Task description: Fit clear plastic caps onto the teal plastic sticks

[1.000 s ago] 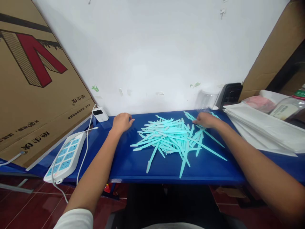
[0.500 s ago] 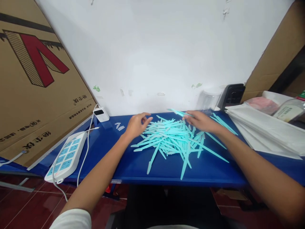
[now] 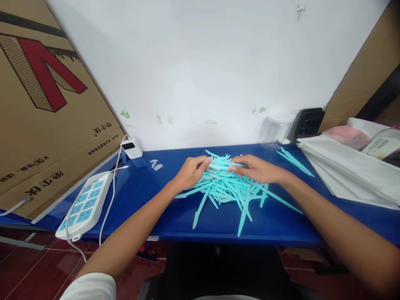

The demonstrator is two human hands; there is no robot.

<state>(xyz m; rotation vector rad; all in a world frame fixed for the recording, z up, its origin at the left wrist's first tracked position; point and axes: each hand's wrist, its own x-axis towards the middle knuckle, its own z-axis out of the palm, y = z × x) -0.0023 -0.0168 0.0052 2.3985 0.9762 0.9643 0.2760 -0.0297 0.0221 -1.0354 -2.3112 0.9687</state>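
Note:
A loose heap of turquoise eyebrow razors [image 3: 225, 189] lies on the blue table, slim sticks crossing at many angles. Over its far side, my left hand [image 3: 193, 170] is closed, thumb and forefinger pinching the end of a razor. Opposite it, my right hand [image 3: 254, 168] grips turquoise razors between thumb and fingers; how many is hard to tell against the heap. The held pieces [image 3: 220, 166] span the short gap between both hands. To the right, beyond my right wrist, a few more razors [image 3: 295, 161] lie side by side, apart from the heap.
On the left are a white power strip [image 3: 84, 206], cables, a small white device [image 3: 131, 149] and small pale pieces [image 3: 156, 165]. A clear jar [image 3: 275, 131], a black device [image 3: 308, 125] and white packets [image 3: 346, 166] stand right. Cardboard [image 3: 56, 137] flanks the left; a white wall closes the back.
My right hand has come left and down with the razors it held raised. My left hand has moved right and closed on a razor end, so the hands are nearer each other.

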